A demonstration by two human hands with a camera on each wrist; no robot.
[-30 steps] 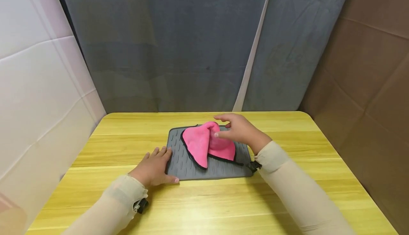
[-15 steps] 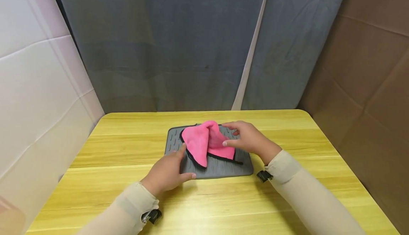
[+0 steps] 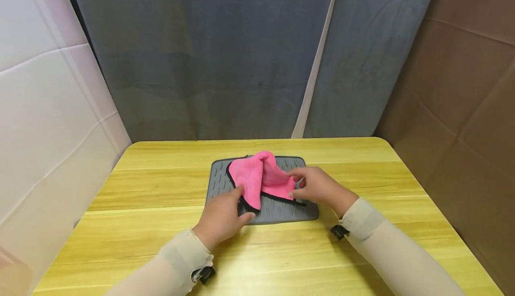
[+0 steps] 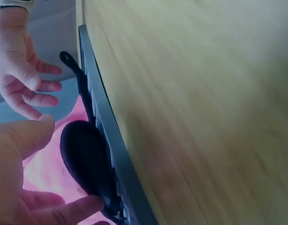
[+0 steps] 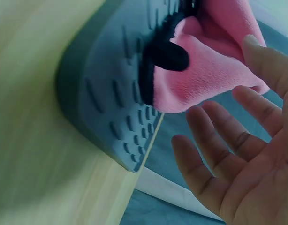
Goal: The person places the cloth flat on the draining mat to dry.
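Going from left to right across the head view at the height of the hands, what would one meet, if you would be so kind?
Bare table → left edge of the grey mat → left hand → pink cloth → right hand → bare table again.

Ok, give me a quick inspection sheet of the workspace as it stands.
Surface: yellow wooden table.
Job's things: pink cloth, black-edged, bunched on grey ridged mat.
Clutter: nothing seen.
Hands: left hand at the cloth's near-left edge, fingers fairly straight; right hand at its right corner, fingers open in the wrist view.
Cables: nothing seen.
Surroundings: grey curtain behind, white panel left, brown board right.
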